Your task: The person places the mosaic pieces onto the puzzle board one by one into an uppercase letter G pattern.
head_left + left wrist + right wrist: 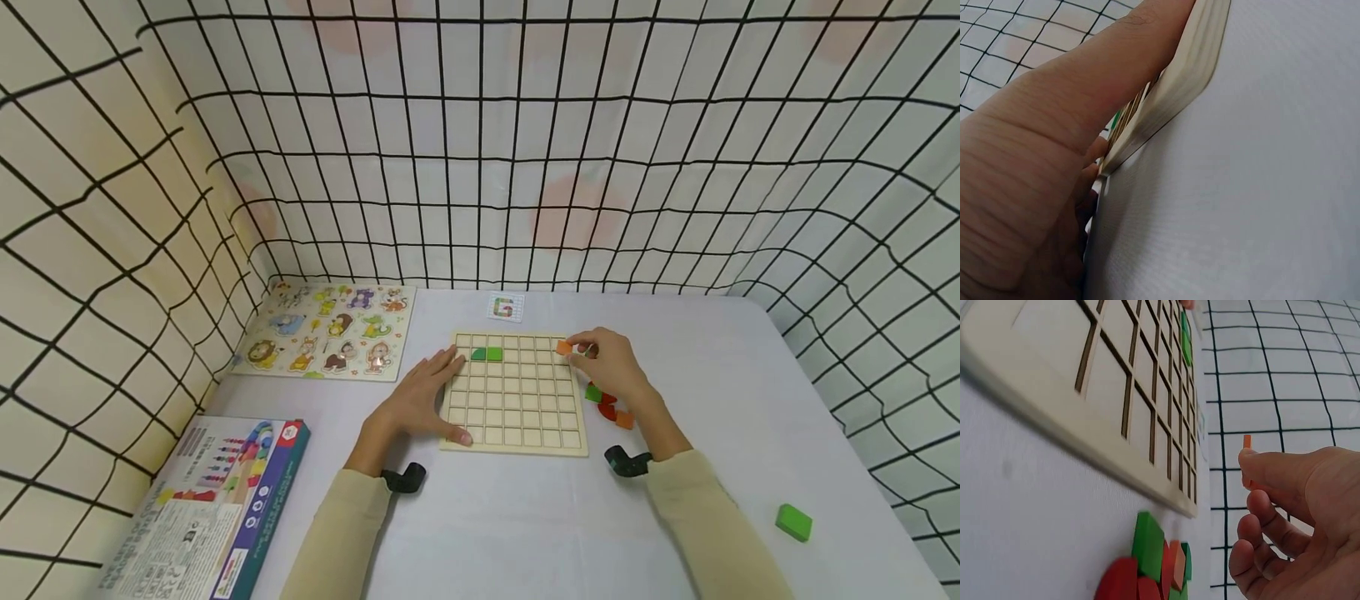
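Observation:
A pale wooden grid board [517,433] lies on the white table, with two green tiles [487,354] in its top row. My left hand [423,392] rests flat on the board's left edge, fingers straight; the left wrist view shows the thumb along the board's rim [1179,87]. My right hand [607,360] pinches a small orange tile [563,348] above the board's top right corner; the orange tile [1247,442] shows between thumb and forefinger in the right wrist view. A small heap of red, green and orange tiles [607,404] lies just right of the board, under that hand.
An animal peg puzzle [326,331] lies at the back left. A toy box [217,500] sits at the front left. A small pattern card [506,307] lies behind the board. One loose green block [793,522] sits at the front right. Netted cloth walls enclose the table.

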Tool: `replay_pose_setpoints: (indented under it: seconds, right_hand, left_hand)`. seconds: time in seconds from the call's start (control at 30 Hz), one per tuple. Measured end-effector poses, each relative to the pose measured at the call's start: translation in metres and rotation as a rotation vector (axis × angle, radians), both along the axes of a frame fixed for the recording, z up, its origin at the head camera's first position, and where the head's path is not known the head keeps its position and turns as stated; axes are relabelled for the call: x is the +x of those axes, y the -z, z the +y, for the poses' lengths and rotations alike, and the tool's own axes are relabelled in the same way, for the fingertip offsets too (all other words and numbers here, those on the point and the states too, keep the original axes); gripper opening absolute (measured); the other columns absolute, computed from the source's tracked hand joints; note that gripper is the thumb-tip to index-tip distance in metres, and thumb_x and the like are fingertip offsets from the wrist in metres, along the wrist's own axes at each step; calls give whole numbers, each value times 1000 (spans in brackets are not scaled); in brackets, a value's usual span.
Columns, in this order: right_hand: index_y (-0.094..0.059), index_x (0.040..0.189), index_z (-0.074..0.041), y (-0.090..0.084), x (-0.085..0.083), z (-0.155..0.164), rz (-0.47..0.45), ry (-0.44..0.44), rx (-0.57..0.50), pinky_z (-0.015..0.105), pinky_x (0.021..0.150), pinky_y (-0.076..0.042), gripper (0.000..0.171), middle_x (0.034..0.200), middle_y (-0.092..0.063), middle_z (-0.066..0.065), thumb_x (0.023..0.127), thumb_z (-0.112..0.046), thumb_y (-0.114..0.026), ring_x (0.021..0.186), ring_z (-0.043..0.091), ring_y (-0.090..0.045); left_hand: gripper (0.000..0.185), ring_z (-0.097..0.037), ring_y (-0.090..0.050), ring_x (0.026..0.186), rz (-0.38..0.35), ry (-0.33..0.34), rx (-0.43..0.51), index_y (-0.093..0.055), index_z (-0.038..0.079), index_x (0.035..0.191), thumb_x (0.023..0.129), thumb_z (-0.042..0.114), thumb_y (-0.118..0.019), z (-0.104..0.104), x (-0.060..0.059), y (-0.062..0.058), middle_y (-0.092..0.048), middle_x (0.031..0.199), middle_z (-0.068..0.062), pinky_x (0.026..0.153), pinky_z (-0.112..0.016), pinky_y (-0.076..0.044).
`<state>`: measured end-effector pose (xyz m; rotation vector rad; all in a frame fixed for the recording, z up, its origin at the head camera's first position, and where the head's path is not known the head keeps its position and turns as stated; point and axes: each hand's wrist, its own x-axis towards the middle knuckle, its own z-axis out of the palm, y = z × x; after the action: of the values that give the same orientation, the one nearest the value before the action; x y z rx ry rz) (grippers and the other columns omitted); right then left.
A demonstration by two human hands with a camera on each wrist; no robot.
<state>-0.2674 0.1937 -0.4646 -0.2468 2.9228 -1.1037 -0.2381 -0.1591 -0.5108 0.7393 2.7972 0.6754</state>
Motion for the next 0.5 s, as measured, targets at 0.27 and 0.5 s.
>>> replay_pose_setpoints:
  seconds: [0.27, 0.5]
  right_hand:
    - [-74, 125, -7, 5, -7, -29, -26, -60, -16, 31, 72, -42, 31, 103, -63, 9, 96, -20, -73, 91, 23, -51]
    - [-74, 125, -7, 14, -13, -43, -21, -111, -28, 31, 74, -47, 31, 104, -66, 10, 96, -20, -71, 91, 23, -56]
  left_hand:
    - [140, -25, -5, 163, 1, -8, 10, -16, 18, 167, 60, 75, -87, -2, 0, -1, -4, 176, -3, 133, -46, -7]
    - [139, -25, -6, 163, 3, 1, 10, -17, 19, 167, 60, 75, -87, -1, 0, 0, -5, 176, -2, 133, -46, -8]
